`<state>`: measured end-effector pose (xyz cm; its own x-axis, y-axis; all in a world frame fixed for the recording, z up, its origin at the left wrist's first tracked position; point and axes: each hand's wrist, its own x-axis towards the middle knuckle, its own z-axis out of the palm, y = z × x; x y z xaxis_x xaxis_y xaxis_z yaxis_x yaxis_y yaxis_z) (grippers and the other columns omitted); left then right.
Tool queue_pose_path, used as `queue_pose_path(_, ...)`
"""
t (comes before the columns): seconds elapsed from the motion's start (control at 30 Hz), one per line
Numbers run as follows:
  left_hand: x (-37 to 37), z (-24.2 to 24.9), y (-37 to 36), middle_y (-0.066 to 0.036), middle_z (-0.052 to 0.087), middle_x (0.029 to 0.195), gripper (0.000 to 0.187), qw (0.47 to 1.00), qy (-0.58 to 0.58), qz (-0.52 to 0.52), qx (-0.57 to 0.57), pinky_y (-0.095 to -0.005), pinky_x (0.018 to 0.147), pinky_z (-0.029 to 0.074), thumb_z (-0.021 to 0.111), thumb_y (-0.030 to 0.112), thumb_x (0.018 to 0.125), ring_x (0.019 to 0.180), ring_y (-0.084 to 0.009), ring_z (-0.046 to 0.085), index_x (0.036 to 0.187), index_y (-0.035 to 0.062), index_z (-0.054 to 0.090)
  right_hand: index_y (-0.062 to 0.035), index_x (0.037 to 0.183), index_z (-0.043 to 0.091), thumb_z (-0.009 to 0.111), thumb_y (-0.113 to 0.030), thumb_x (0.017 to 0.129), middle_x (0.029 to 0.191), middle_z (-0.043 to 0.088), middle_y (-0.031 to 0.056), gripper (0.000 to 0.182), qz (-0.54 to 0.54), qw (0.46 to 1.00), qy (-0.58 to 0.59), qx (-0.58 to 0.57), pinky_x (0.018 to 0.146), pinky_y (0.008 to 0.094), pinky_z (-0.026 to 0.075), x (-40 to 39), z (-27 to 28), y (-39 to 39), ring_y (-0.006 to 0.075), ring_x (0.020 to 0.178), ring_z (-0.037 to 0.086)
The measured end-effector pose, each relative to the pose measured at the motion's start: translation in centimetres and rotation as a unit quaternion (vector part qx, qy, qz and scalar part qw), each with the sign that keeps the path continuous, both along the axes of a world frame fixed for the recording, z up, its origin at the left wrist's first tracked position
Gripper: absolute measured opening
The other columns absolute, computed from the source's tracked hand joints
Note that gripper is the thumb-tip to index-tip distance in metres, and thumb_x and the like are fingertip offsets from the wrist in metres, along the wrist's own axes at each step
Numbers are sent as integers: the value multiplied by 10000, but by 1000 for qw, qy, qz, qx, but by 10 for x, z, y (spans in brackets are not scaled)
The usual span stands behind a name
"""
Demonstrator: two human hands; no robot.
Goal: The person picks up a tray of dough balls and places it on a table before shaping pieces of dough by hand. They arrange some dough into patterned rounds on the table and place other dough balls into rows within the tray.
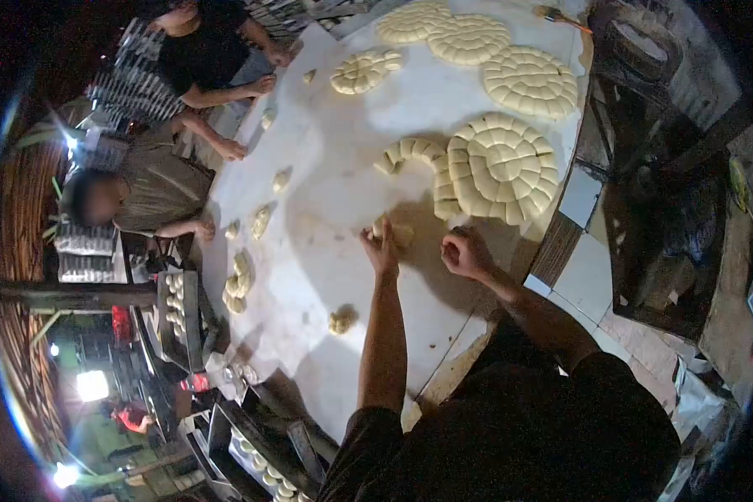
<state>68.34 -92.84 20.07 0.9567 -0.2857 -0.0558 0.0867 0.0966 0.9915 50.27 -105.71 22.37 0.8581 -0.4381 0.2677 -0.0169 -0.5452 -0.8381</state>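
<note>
On the pale table (326, 192), my left hand (382, 249) is closed on a piece of dough (381, 226), with more dough just to its right. My right hand (467, 253) is curled shut beside it; whatever its fingers hold, if anything, is hidden. Just beyond my right hand lies a large spiral of cut dough (504, 167), and a curved strip of cut dough (414, 151) runs along its left side. A small lump of dough (341, 322) rests nearer to me on the left.
More cut dough rounds (530, 82) lie at the far side, near a brush (565, 18). Two people (163, 180) sit at the left edge, with dough pieces (238, 284) before them. Trays of dough balls (176, 305) and a bottle (194, 382) stand lower left.
</note>
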Motion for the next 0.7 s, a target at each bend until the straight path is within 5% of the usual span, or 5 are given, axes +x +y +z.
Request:
queue_pose_path(0.13, -82, 27, 110, -43, 572, 1011, 255, 984, 139, -22, -111, -339, 719, 526, 627, 251, 972, 893, -151, 583, 1116, 115, 467, -37, 775, 622, 716, -171, 804, 689, 618, 99, 166, -52, 997, -48, -9, 620, 341, 495, 8, 5, 21, 210, 662, 636)
queue_pose_path(0.27, -143, 32, 187, -65, 596, 1129, 277, 957, 205, 12, -205, -336, 759, 536, 580, 193, 994, 985, -190, 603, 1245, 117, 489, 5, 1090, 573, 667, -317, 894, 899, 637, 109, 388, 241, 960, 118, 78, 765, 334, 495, 3, 27, 135, 206, 860, 626)
queue_pose_path(0.47, -172, -12, 282, -69, 603, 984, 244, 974, -209, 51, 73, -248, 734, 502, 670, 83, 921, 854, -117, 575, 1114, 42, 526, -77, 1207, 367, 687, -237, 865, 1041, 528, 119, 495, -5, 948, -22, 316, 834, 389, 477, -28, 2, 271, 219, 946, 553)
queue_pose_path(0.6, -212, -19, 332, -108, 568, 1048, 255, 959, -176, 176, 138, -327, 835, 468, 684, 114, 890, 930, -205, 552, 1089, 38, 544, -118, 1198, 398, 703, -168, 830, 991, 515, 48, 480, -85, 896, -4, 436, 776, 328, 474, -51, 26, 245, 169, 916, 532)
queue_pose_path(0.7, -240, 1, 355, -137, 541, 1096, 267, 958, -132, 164, 194, -386, 911, 443, 695, 137, 866, 986, -270, 535, 1071, 35, 558, -85, 1085, 451, 652, -209, 827, 964, 484, 39, 350, -144, 953, -29, 264, 793, 344, 446, -56, 20, 152, 152, 883, 488)
